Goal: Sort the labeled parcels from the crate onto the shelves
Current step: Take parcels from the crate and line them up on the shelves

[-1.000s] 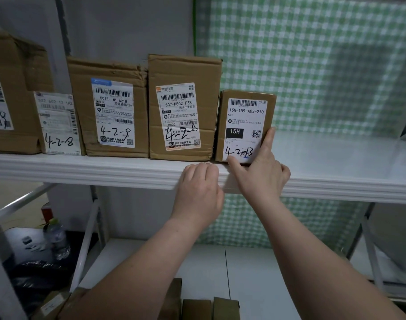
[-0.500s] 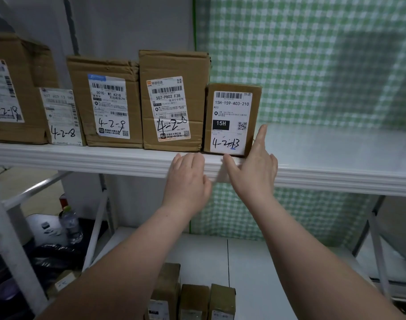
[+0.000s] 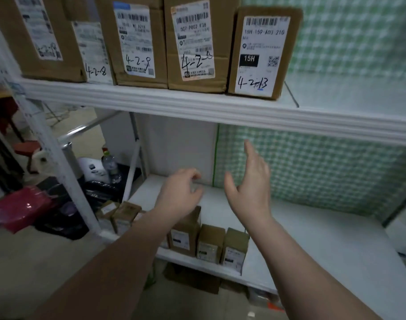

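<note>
Parcel "4-2-13" [image 3: 264, 54] stands upright on my upper shelf [image 3: 197, 105], label facing me; left hand [image 3: 181, 195] loosely curled, right hand [image 3: 250, 188] spread, both empty.

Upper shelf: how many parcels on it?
5 visible on the upper shelf, left to right: big box, white packet, 4-2-9 box, tall box, 15H box. More may sit out of frame left.

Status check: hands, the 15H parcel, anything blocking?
Left hand and right hand empty, below the upper shelf. 15H parcel upright at row's right end. Nothing in the way.
</note>
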### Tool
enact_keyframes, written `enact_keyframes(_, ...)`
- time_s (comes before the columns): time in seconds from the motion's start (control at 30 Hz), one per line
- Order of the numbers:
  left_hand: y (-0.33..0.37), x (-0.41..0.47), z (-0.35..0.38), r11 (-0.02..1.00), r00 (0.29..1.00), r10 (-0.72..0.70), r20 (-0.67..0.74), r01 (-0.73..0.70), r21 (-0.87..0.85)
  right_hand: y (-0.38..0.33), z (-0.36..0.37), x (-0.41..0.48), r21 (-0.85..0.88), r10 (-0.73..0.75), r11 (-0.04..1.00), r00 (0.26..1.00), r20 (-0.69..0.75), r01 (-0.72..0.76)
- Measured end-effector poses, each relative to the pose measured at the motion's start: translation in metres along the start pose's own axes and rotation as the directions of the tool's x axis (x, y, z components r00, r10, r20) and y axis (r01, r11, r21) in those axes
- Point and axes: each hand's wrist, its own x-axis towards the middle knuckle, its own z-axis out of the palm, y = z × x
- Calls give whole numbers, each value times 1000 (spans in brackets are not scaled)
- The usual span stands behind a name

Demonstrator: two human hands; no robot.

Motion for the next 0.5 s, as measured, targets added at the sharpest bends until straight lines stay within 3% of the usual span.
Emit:
enact_keyframes(0.13, -62, -73, -5, 950, 937, -282, 208, 303, -80, -4, 40, -63, 53, 254, 958, 920, 298, -282)
enact_keyframes(0.23, -109, -132, -25, 922, 885, -363, 290, 387, -27, -20, 78, -109, 15, 355, 919, 844, 402, -394)
enact_keyframes(0.37, -178, -228, -78, 820, 800, -543, 256, 570, -41, -80, 146, -176, -2, 358, 903, 750, 556, -430)
enact_keyframes(0.5, -250, -335, -157, 694, 693, -714, 95, 719, -35, -170, 218, -254, 30, 309, 880, 620, 721, -474)
